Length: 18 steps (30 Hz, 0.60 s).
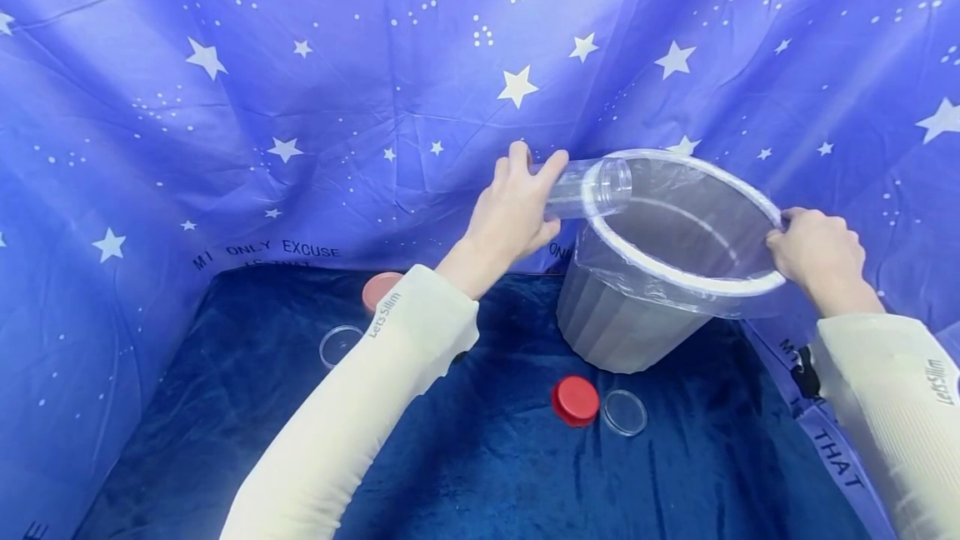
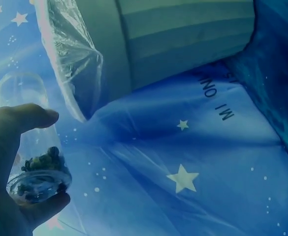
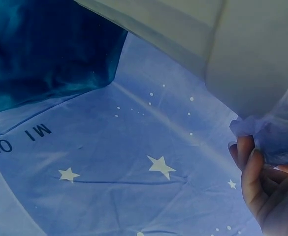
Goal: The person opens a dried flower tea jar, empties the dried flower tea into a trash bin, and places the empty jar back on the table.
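My left hand (image 1: 513, 207) grips a clear plastic jar (image 1: 577, 188), tilted on its side with its mouth over the near-left rim of a grey trash bin (image 1: 637, 327). Small dark lumps (image 2: 46, 161) lie inside the jar near its base in the left wrist view. A clear plastic bag lines the bin and folds out over its white rim (image 1: 675, 280). On the bin's right side, my right hand (image 1: 821, 261) holds the rim, fingers curled round the edge and the bag film (image 3: 281, 140). The bin leans slightly; its floor is hidden.
On the dark blue cloth (image 1: 480, 473) in front of the bin lie a red lid (image 1: 576, 400) and a clear disc (image 1: 624, 412). A paler red lid (image 1: 381, 290) and another clear disc (image 1: 339, 346) lie left, partly behind my left sleeve. A starry blue curtain (image 1: 375, 90) hangs behind.
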{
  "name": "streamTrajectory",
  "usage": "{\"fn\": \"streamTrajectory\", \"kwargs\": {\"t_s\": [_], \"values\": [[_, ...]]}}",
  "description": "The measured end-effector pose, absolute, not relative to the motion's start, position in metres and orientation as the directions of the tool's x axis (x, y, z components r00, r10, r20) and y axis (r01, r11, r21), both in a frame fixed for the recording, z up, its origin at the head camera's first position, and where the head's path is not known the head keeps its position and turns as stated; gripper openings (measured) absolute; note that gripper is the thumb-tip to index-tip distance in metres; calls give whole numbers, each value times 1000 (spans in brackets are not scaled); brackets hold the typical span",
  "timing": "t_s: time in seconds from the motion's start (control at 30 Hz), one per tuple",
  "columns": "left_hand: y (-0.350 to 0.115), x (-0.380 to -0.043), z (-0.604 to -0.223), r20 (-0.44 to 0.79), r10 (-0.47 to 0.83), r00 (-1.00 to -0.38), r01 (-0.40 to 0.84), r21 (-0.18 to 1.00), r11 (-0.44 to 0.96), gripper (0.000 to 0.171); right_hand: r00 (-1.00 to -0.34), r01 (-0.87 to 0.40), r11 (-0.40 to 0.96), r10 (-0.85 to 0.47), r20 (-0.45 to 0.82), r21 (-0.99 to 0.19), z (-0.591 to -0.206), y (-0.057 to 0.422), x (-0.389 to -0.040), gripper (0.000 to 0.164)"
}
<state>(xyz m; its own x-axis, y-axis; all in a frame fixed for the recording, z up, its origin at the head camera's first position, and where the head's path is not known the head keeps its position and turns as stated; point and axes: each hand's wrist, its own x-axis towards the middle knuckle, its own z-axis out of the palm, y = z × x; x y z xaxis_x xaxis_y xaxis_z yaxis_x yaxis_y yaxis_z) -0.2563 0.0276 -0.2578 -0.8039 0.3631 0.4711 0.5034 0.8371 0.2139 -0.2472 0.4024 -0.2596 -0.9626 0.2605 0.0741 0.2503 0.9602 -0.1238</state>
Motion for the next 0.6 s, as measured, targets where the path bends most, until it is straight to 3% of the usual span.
{"fn": "streamTrajectory", "kwargs": {"t_s": [0.37, 0.6], "values": [[42, -256, -263, 624, 413, -664, 573, 70, 816, 68, -963, 246, 961, 257, 76, -128, -261, 403, -248, 55], [47, -256, -270, 703, 403, -586, 567, 0, 824, 51, -964, 241, 962, 252, 83, -127, -260, 403, -247, 53]]}}
